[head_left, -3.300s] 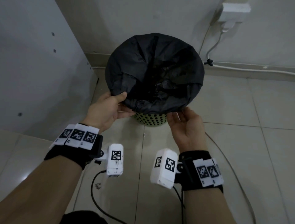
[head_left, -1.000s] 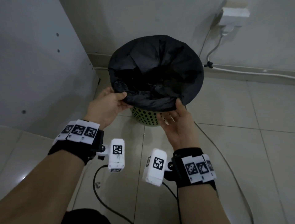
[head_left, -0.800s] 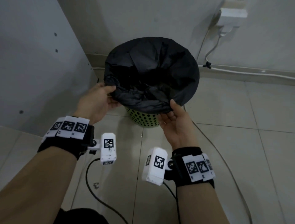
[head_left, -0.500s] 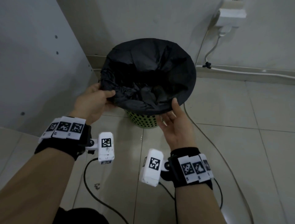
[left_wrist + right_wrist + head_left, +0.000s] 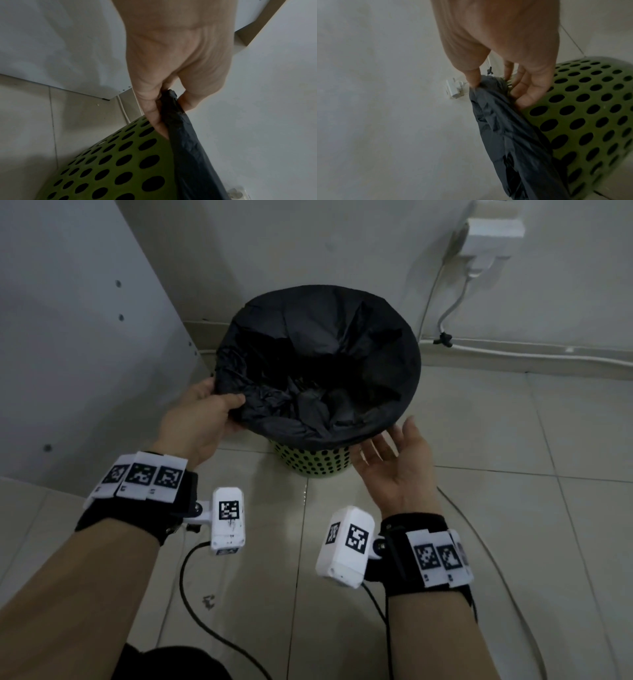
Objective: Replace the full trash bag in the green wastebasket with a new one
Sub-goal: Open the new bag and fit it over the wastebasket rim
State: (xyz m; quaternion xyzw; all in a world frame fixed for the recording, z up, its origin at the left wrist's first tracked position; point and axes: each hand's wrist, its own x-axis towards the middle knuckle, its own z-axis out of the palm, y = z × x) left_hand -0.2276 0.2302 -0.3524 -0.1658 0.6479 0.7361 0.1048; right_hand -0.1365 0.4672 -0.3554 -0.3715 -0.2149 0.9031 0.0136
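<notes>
A green wastebasket [image 5: 311, 463] with round holes stands on the tiled floor by the wall, lined with a black trash bag [image 5: 318, 364] whose hem is folded over the rim. My left hand [image 5: 224, 402] grips a bunched piece of the hem at the rim's left side. In the left wrist view the thumb and fingers of that hand [image 5: 169, 102] pinch the bag [image 5: 188, 148] above the basket wall [image 5: 111, 162]. My right hand [image 5: 390, 436] lies palm up at the near right rim with straight fingers. There the right hand [image 5: 494, 86] touches the hanging hem [image 5: 513, 135] beside the basket [image 5: 583, 108].
A white cabinet panel [image 5: 85, 337] stands close on the left. On the wall at the upper right sits a white plug block [image 5: 493, 237], and its cable [image 5: 513, 356] runs along the skirting. A thin cord [image 5: 507, 577] trails over the floor tiles at right.
Both hands have slid apart along the near rim, the left one leftward and the right one rightward. The hem at the left is now bunched up in my left hand.
</notes>
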